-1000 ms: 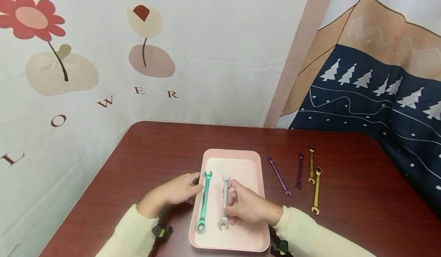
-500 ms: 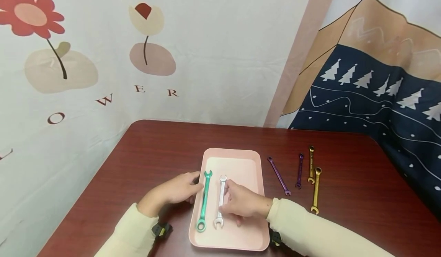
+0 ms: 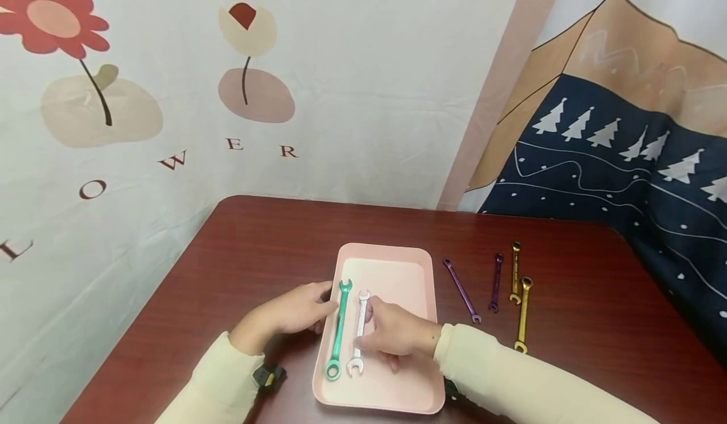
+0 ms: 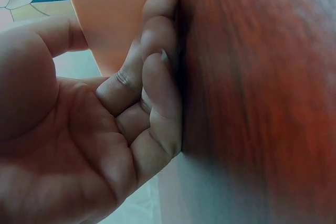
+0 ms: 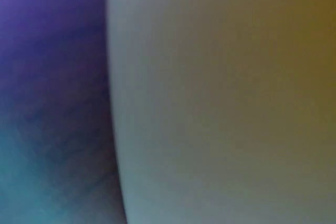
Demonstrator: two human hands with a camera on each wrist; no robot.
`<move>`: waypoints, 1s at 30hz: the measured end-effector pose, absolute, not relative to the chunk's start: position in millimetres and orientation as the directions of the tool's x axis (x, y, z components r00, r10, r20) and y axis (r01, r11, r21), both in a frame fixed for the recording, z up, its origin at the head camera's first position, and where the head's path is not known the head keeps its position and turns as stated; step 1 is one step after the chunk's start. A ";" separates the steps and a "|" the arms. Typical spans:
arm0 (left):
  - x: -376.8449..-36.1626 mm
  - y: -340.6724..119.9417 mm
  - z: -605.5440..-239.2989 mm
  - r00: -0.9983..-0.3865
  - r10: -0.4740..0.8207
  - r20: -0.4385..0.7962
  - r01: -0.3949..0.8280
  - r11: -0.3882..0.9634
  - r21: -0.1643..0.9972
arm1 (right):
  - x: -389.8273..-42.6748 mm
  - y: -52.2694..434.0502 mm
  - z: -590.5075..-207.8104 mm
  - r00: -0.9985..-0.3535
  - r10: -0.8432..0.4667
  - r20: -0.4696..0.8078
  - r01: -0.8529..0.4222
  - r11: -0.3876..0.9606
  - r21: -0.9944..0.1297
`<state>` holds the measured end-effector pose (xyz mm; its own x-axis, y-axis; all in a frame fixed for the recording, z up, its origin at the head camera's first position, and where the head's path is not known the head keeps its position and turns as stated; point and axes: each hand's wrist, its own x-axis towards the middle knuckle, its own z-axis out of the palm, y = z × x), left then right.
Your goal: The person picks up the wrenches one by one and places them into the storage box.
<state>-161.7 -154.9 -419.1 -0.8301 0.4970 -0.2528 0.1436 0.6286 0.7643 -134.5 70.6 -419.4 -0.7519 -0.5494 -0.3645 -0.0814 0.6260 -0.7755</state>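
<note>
My right hand [image 3: 397,330] pinches a silver combination wrench [image 3: 361,323] between thumb and fingers, low over the inside of a pink tray [image 3: 379,399]. To the left of that wrench, a green wrench [image 3: 339,329] lies lengthwise along the tray's left side, its ring end towards me. The left hand [image 3: 292,313] grips the tray's left edge. In the left wrist view, the tray's outer wall [image 4: 115,14] sits between the thumb and the curled fingers [image 4: 157,77], which rest down by the tabletop. A blurred pale surface fills most of the right wrist view, hiding the right fingers.
Right of the tray, two purple wrenches [image 3: 462,291] [image 3: 496,283] and two gold wrenches [image 3: 515,272] [image 3: 523,313] lie on the dark red wooden table [image 3: 272,235]. A printed curtain [image 3: 369,96] hangs behind the table's far edge.
The right hand has moved slightly left with the silver wrench, bringing it closer to the green one. The left hand has stayed at the tray's edge. The head view has shifted a little.
</note>
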 end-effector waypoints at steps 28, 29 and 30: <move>-159.6 -154.9 -413.0 -0.833 0.501 -0.235 0.149 0.612 0.776 | -135.1 73.9 -416.7 -0.670 -0.631 -0.392 0.033 0.501 -0.865; -159.5 -155.1 -413.3 -0.832 0.502 -0.235 0.149 0.611 0.778 | -135.1 74.2 -416.0 -0.673 -0.629 -0.389 0.032 0.500 -0.865; -159.5 -155.3 -413.6 -0.832 0.502 -0.235 0.148 0.610 0.779 | -135.1 75.0 -415.2 -0.679 -0.626 -0.384 0.029 0.499 -0.866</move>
<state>-159.5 -155.3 -413.6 -0.8320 0.5024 -0.2353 0.1479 0.6096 0.7788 -135.1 75.0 -415.2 -0.6787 -0.6260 -0.3841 0.0295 0.4994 -0.8659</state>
